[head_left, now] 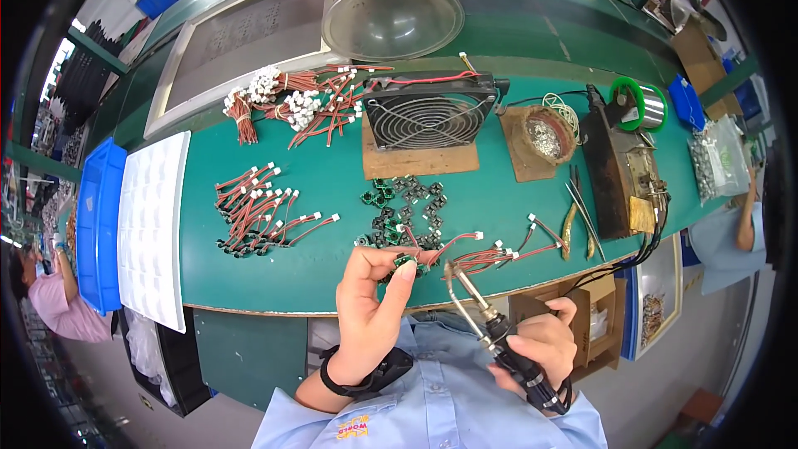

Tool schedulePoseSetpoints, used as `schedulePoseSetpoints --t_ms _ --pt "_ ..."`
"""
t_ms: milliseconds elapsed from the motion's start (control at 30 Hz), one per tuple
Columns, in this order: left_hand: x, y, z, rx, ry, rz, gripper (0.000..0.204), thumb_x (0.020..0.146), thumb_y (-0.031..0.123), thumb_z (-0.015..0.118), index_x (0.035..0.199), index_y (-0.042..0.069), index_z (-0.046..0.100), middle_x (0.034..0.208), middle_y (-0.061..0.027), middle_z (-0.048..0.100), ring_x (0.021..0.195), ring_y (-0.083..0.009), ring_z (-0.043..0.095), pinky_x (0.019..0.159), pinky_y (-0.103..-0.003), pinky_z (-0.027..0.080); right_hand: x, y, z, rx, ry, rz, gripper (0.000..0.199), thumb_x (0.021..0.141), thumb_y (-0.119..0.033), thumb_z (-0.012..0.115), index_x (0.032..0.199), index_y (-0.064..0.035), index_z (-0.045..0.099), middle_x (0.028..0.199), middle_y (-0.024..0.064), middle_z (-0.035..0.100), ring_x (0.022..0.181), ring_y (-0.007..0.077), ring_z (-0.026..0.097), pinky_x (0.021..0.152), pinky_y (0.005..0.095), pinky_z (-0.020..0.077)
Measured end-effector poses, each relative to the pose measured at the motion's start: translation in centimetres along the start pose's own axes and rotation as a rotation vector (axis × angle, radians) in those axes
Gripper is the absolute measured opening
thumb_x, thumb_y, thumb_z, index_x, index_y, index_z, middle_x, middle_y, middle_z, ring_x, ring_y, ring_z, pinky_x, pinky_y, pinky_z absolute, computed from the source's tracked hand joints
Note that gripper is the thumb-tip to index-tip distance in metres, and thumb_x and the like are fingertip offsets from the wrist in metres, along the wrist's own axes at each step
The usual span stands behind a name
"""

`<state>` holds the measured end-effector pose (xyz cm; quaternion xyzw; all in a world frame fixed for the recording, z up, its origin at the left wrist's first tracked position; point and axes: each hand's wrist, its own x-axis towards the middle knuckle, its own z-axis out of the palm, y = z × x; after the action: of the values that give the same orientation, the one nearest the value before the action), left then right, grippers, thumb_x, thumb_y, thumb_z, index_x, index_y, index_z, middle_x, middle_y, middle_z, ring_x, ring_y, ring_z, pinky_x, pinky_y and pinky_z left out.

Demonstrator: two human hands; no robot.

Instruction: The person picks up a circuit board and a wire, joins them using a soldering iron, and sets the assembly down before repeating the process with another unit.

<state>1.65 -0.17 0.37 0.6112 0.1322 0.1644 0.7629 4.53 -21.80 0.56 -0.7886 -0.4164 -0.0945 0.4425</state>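
My left hand (371,295) pinches a small green circuit board (405,260) between thumb and fingers near the table's front edge. In my right hand (542,344) is a black-handled soldering iron (517,359), with a thin metal tube running beside its barrel. The iron's tip is just right of the board; whether they touch I cannot tell. A red-and-black wire lead (455,242) with a white connector lies by the board. More wire leads (499,256) spread to the right. Beyond my left hand sit loose circuit boards (413,195), and to the left a group of wired boards (259,220).
A black fan (430,116) stands at the back centre. To its right are a solder-waste pot (544,137), tweezers (584,212), a dark soldering station (611,175) and a solder spool (638,106). Bundled leads (283,100), a white tray (154,224) and a blue bin (98,224) are leftward.
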Motion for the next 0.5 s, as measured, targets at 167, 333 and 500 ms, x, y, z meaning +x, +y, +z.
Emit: schedulePoseSetpoints --t_ms 167,333,500 --pt "0.03 0.04 0.09 0.047 0.022 0.022 0.005 0.091 0.001 0.048 0.095 0.001 0.045 0.099 -0.0179 0.063 0.095 -0.0193 0.06 0.086 -0.03 0.044 0.68 -0.5 0.16 0.03 -0.051 0.054 0.04 0.057 -0.018 0.08 0.093 -0.0154 0.065 0.073 -0.0027 0.061 0.064 0.0131 0.06 0.086 0.0369 0.0326" --pt "-0.06 0.17 0.12 0.041 0.027 0.014 0.005 0.091 0.001 0.048 0.095 0.001 0.045 0.099 -0.0178 0.063 0.095 -0.0185 0.06 0.086 -0.03 0.044 0.72 -0.58 0.25 0.03 -0.047 0.055 0.04 0.056 -0.018 0.081 0.094 -0.0161 0.067 0.073 -0.0027 0.061 0.065 0.013 0.06 0.086 0.0365 0.0327" --pt "-0.1 0.21 0.1 0.057 0.029 -0.007 0.005 0.091 0.001 0.048 0.095 0.0 0.045 0.099 -0.0176 0.063 0.094 -0.0176 0.06 0.086 -0.029 0.043 0.7 -0.59 0.27 0.028 -0.05 0.058 0.041 0.056 -0.018 0.081 0.094 -0.0166 0.067 0.073 -0.0029 0.061 0.065 0.0128 0.06 0.085 0.0361 0.033"
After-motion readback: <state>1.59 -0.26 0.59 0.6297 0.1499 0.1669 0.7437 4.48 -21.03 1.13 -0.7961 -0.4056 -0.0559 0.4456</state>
